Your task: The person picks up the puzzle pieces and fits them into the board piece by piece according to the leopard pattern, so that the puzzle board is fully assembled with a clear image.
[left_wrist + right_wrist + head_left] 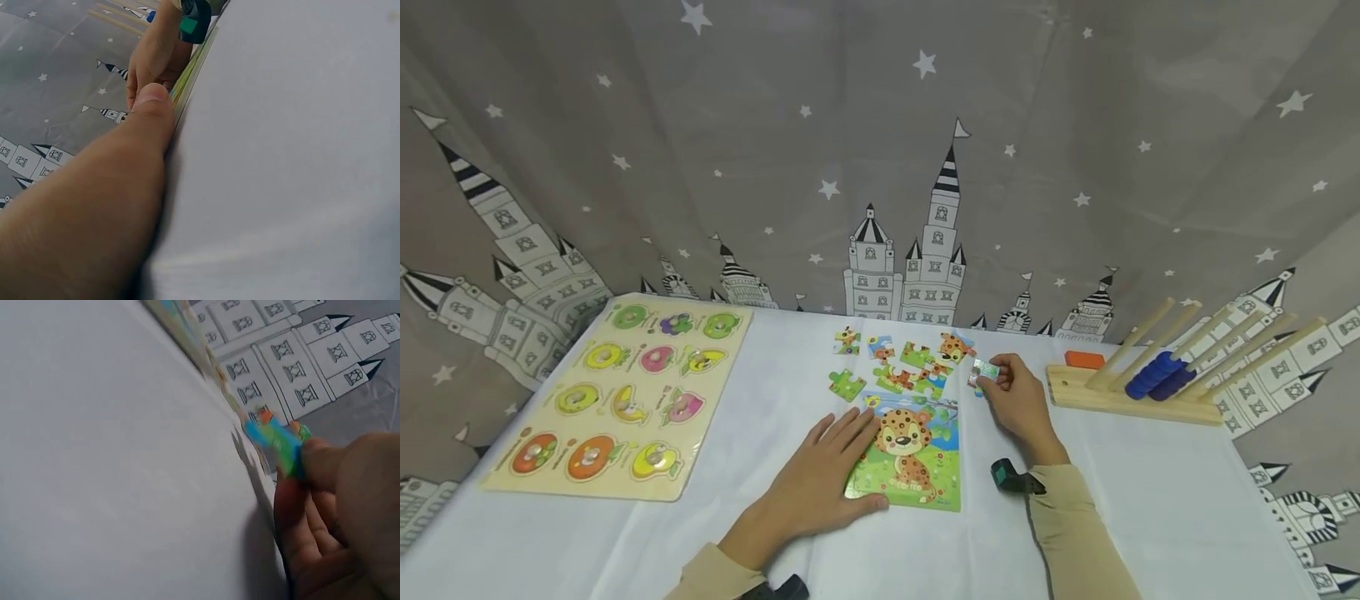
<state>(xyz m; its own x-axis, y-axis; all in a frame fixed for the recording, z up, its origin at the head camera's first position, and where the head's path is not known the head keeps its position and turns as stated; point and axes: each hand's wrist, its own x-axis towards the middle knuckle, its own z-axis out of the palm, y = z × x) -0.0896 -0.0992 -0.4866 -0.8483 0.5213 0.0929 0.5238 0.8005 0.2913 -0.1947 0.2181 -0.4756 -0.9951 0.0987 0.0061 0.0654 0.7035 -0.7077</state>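
From left to right, on the white cloth: a wooden fruit board [597,423] lies flat, well apart from the work. Next comes the left hand [820,467], palm down with fingers extended and thumb set apart, resting over the left margin of a leopard panel [906,450]; such light pressure, spread along one side, should keep a thin panel steady without hiding much of its picture. Just beyond the panel lie loose jigsaw pieces, among them a green piece [847,385] and a leopard-face piece [955,346]; some nearer the middle touch or overlap, and these would be better slid apart before being picked up. To the right of this group, the right hand [1022,404] pinches a small piece [983,372] between thumb and fingers (whether a second piece sits behind it cannot be told, the right wrist view being blurred). A hold on the rim alone, with the printed face turned upward, would probably leave the knobs easiest to read and the piece easiest to turn. Farthest right stands a wooden peg rack [1075,390], with an orange block [1084,360] beside its pegs.
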